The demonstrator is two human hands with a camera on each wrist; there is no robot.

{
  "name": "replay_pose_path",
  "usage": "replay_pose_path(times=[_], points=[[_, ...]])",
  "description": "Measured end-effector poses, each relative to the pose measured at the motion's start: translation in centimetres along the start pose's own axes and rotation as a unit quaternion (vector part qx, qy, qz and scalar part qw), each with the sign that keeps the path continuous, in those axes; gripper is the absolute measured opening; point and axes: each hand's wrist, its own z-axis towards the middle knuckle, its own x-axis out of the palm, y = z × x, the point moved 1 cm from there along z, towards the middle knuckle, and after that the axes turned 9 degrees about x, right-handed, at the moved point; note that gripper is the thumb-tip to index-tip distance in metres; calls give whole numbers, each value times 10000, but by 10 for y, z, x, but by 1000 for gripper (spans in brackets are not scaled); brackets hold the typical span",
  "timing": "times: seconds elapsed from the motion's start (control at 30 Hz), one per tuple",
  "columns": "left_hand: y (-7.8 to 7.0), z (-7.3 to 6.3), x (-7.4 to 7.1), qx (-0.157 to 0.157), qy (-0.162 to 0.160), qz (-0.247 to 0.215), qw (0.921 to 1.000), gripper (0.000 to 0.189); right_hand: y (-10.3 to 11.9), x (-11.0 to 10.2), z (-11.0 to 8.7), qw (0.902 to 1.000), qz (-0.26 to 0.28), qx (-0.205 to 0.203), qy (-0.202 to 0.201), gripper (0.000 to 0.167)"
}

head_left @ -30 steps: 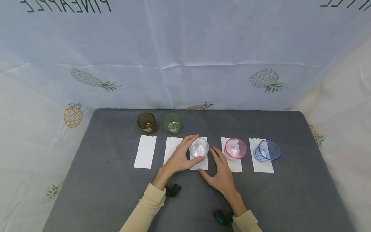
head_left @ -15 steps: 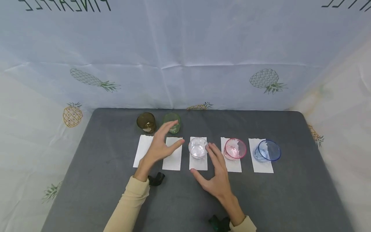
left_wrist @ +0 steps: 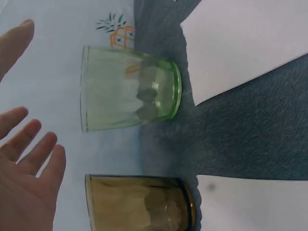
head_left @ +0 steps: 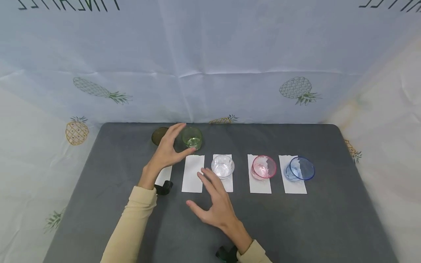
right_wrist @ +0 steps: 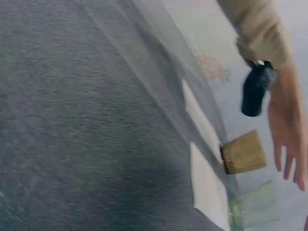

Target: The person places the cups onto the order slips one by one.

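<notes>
My left hand (head_left: 166, 149) is beside the green glass (head_left: 192, 138), thumb and fingers spread apart with nothing held. In the left wrist view the fingers (left_wrist: 45, 154) stand off from the green glass (left_wrist: 130, 91), which is upright on the table. A brown glass (left_wrist: 139, 202) stands next to it, partly hidden by the left hand in the head view. My right hand (head_left: 215, 202) hovers over the table in front of the clear glass (head_left: 222, 166), fingers spread and holding nothing. That clear glass rests on a white paper strip (head_left: 227, 185).
A pink-rimmed glass (head_left: 264, 167) and a blue glass (head_left: 299, 169) stand on paper strips at the right. Another paper strip (head_left: 193, 174) lies bare in front of the green glass. Behind the grey table (head_left: 296, 226) hangs a pineapple-print cloth (head_left: 230, 44).
My left hand has let go of the clear glass and moved left and back to the green glass. My right hand has drifted left, away from the pink-rimmed glass.
</notes>
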Motion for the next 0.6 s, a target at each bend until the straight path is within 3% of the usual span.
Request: replay_pose_path(times=[0.3, 0.6], points=[[6, 10, -2, -202, 329, 124, 9992, 94, -10, 18, -3, 9987, -265, 109, 410, 77], [13, 19, 0, -381, 684, 162, 9968, 96, -33, 34, -6, 9957, -633, 318, 590, 78]])
